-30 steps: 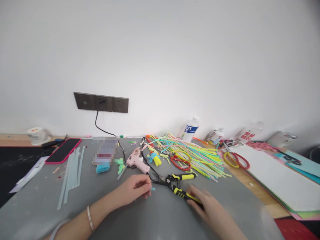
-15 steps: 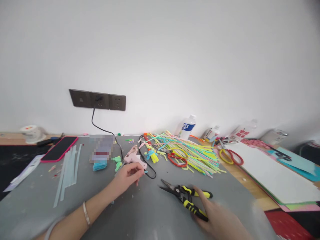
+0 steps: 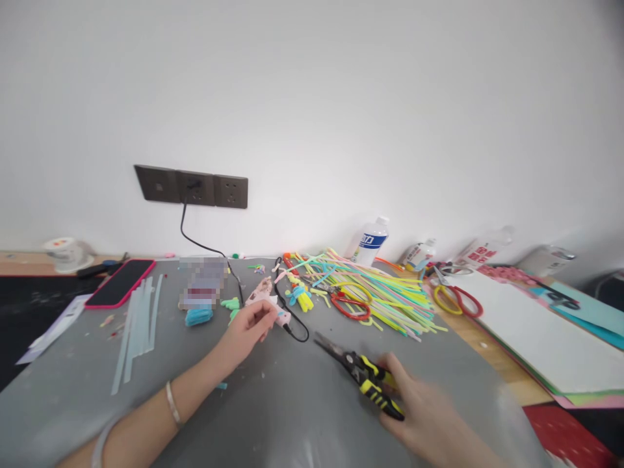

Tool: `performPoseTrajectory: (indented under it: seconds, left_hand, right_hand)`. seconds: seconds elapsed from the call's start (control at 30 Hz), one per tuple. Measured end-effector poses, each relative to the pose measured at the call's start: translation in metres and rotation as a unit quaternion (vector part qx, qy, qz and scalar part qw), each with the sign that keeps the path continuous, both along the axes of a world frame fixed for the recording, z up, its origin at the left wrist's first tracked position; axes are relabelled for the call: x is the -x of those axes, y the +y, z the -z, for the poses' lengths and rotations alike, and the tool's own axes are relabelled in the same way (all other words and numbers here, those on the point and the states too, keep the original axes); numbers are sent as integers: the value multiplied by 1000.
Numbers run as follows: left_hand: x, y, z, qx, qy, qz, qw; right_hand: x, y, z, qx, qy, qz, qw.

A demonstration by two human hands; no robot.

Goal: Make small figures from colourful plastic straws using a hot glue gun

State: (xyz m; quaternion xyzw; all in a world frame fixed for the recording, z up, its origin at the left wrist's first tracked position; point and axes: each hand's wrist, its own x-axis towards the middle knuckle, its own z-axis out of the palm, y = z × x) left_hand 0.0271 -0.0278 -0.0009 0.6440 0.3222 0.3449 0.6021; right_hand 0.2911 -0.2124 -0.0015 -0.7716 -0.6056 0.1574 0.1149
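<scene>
Grey mat (image 3: pixel 292 416) fills the lower middle of the frame. Left of centre, the left hand (image 3: pixel 246 328) lies on it with its fingertips against the handle of the pink glue gun (image 3: pixel 263 294); whether they close round it cannot be told. At the lower right, the right hand (image 3: pixel 424 419), blurred, is clenched on the yellow-and-black handles of the cutters (image 3: pixel 358 370), whose blades point toward the upper left just above the mat. Coloured sticks (image 3: pixel 390 299) are heaped right of centre behind them, and a phone (image 3: pixel 119 283) lies at the left beside clear glue rods (image 3: pixel 139 318).
</scene>
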Motion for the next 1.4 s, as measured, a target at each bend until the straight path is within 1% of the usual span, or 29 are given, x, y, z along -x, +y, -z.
performPoseTrajectory:
  seconds: [0.1,0.13,0.2,0.3,0.4,0.6,0.7,0.87,1.0,1.2,1.4]
  left_hand:
    - [0,-2,-1,17,-20,9,1000]
    - [-1,-3,-1,27,-28,17,999]
    - [-1,-5,-2,59,-52,41,996]
    - [-2,-9,-3,117,-103,78,985]
    - [-2,-11,-4,135,-132,97,977]
    - [-1,-12,-9,127,-126,99,979]
    - [0,-11,-7,119,-120,101,980]
    - [2,-10,-2,82,-86,92,989]
    - [2,-9,0,79,-88,94,989]
    - [3,-9,-2,64,-90,97,989]
    - [2,-10,-6,98,-110,110,983]
  right_hand:
    - [15,2,2,-94,54,24,994]
    - [21,3,3,-111,63,23,992]
    - [34,5,6,-125,76,0,989]
    - [50,9,12,-132,92,-22,987]
    - [60,11,17,-139,114,-25,983]
    - [72,12,16,-132,149,-29,979]
    - [77,14,15,-142,165,-23,976]
    - [82,15,17,-153,183,-26,971]
    - [83,13,21,-170,191,-16,967]
    - [84,11,22,-137,198,-43,970]
    - [87,10,21,-143,214,-39,966]
